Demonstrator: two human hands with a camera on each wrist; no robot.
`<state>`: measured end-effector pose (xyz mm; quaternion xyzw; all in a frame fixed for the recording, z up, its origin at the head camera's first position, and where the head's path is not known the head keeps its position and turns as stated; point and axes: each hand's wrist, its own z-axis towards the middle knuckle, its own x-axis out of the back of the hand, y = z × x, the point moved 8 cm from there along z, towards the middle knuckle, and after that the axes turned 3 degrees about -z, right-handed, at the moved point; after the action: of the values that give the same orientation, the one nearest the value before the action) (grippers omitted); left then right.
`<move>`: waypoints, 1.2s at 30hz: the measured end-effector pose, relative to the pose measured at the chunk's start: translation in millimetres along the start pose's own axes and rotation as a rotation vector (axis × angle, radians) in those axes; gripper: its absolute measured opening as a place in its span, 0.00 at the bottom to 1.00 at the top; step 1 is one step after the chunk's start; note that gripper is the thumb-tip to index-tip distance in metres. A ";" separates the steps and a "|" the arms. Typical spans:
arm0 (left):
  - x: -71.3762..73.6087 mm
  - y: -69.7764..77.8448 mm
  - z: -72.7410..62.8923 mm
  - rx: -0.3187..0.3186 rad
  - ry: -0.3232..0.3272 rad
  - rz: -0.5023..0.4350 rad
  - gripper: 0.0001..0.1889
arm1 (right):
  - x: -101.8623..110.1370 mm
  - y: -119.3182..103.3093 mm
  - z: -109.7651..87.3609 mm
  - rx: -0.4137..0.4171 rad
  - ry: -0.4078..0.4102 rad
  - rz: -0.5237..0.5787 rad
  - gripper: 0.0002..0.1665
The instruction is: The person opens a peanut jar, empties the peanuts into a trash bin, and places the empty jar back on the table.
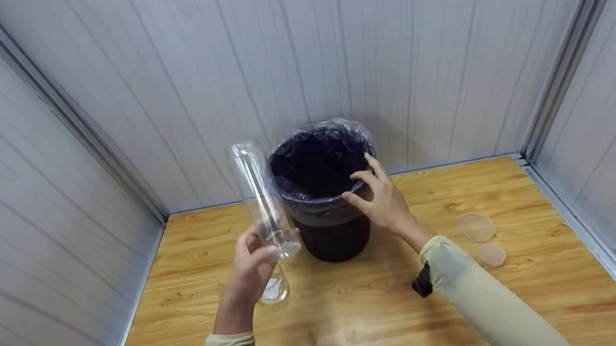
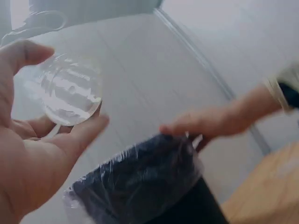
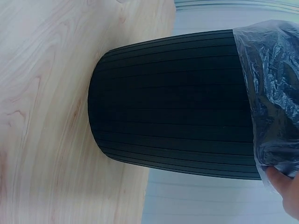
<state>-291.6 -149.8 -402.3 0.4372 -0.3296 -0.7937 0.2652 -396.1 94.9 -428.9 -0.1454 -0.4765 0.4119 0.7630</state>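
My left hand (image 1: 251, 263) grips the lower end of a tall clear cylinder (image 1: 257, 187), which stands tilted left of the bin. Its round ridged base (image 2: 72, 91) faces the left wrist camera, between thumb and fingers. A black trash can (image 1: 335, 236) with a thin clear bag (image 3: 273, 88) over its mouth stands against the back wall. At its right front rim is my right hand (image 1: 383, 196), thumb outside on the bag and fingers over the rim. Just beside my left hand, a clear vessel (image 1: 276, 290) sits on the table, partly hidden.
Two translucent round discs (image 1: 476, 227) lie on the wooden table (image 1: 353, 313) at the right, beyond my right forearm. Pale panel walls (image 1: 204, 80) enclose the table at the back and both sides.
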 end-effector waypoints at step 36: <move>86.1 -156.3 -39.4 0.019 0.255 1.161 0.33 | 0.7 -2.0 -0.8 0.001 0.015 -0.012 0.33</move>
<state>-319.1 -122.0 -580.8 0.2800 -0.4874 -0.4570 0.6893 -394.3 94.3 -427.7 -0.1451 -0.4716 0.4065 0.7690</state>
